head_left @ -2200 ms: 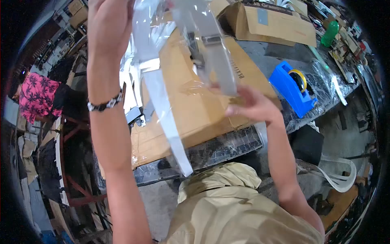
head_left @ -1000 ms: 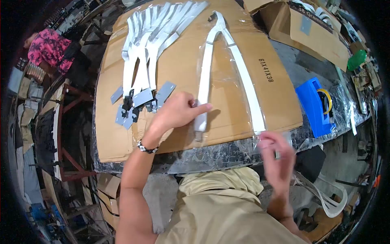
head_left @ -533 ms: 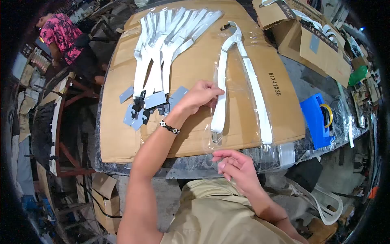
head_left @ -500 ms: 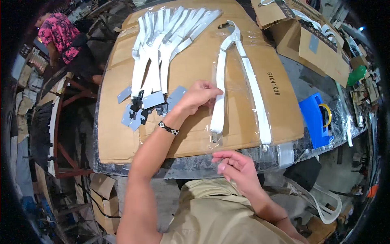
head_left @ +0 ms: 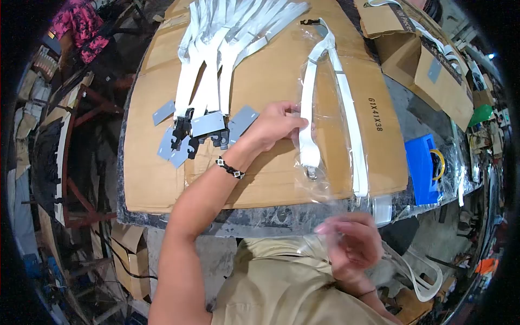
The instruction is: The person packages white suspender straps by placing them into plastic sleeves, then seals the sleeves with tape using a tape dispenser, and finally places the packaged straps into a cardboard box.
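Note:
White elastic suspenders (head_left: 309, 92) lie in a clear plastic bag (head_left: 330, 124) on the cardboard sheet (head_left: 260, 184), their two straps spread toward me. My left hand (head_left: 279, 127) pinches the nearer-left strap through or along the film, thumb and fingers closed around its edge. Below the table edge, my right hand (head_left: 355, 246) is smeared by motion, fingers curled beside the bag's loose near end. To the left, a fanned bundle of white suspenders (head_left: 216, 59) rests with black clips (head_left: 184, 127) and grey cards (head_left: 207, 124) at its near end.
A blue tape dispenser (head_left: 422, 168) with yellow tape stands at the sheet's right. An open carton (head_left: 406, 70) holding white straps is at the back right. Another person (head_left: 81, 27) is at the far left. A cardboard box (head_left: 130, 260) sits below the table's left side.
The view has shifted slightly. The near end of the left strap has bent and lifted under my left hand. My right hand has moved right, and the film near it is blurred.

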Demonstrator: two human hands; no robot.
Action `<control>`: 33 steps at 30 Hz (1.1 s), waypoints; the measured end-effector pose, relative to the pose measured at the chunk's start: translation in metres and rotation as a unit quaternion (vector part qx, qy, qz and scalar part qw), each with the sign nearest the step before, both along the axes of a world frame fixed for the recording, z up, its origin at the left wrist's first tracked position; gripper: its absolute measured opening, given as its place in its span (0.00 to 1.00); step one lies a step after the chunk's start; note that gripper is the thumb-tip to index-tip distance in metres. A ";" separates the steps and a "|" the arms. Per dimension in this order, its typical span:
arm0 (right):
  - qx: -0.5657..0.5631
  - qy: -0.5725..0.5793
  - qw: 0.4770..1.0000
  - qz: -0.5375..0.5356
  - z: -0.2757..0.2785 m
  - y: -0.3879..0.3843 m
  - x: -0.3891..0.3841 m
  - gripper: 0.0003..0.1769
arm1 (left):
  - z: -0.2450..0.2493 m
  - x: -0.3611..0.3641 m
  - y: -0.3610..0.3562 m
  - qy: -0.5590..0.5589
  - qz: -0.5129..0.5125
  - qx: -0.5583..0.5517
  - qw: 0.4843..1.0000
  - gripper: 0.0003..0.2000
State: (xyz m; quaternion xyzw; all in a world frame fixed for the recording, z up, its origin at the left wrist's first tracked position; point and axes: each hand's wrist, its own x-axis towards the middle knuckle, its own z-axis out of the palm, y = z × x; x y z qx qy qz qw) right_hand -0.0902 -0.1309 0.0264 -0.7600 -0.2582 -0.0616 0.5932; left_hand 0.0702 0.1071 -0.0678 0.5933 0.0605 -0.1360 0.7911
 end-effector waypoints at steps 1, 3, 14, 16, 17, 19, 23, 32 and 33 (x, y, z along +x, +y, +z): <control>0.014 -0.020 1.000 -0.018 0.005 0.002 0.000 0.19 | 0.003 -0.001 -0.001 0.002 0.005 0.011 1.000 0.16; 0.042 -0.062 0.996 -0.057 0.019 0.005 0.000 0.18 | 0.009 -0.004 -0.005 0.004 0.014 0.033 0.999 0.15; 0.028 -0.026 0.998 0.051 0.023 -0.002 0.022 0.11 | 0.027 -0.011 -0.009 0.076 0.017 -0.070 0.995 0.11; 0.000 0.037 0.995 0.089 0.011 0.001 0.027 0.10 | 0.027 -0.017 -0.006 0.077 -0.005 -0.115 0.990 0.14; -0.035 0.084 0.992 0.083 0.006 0.000 0.026 0.10 | 0.025 -0.022 -0.006 0.062 -0.007 -0.115 0.991 0.16; -0.048 0.164 0.984 0.055 0.002 0.003 0.025 0.09 | 0.024 -0.027 -0.009 0.036 -0.017 -0.114 0.993 0.19; 0.024 0.204 0.979 0.017 -0.012 0.006 0.045 0.11 | 0.029 -0.034 -0.012 0.056 -0.047 -0.145 0.987 0.22; -0.021 0.146 0.984 0.099 0.022 -0.001 0.048 0.09 | 0.022 -0.028 -0.001 0.010 -0.103 -0.120 0.987 0.32; -0.067 0.133 0.980 0.129 0.020 -0.005 0.044 0.08 | 0.019 -0.028 0.000 -0.003 -0.108 -0.119 0.987 0.32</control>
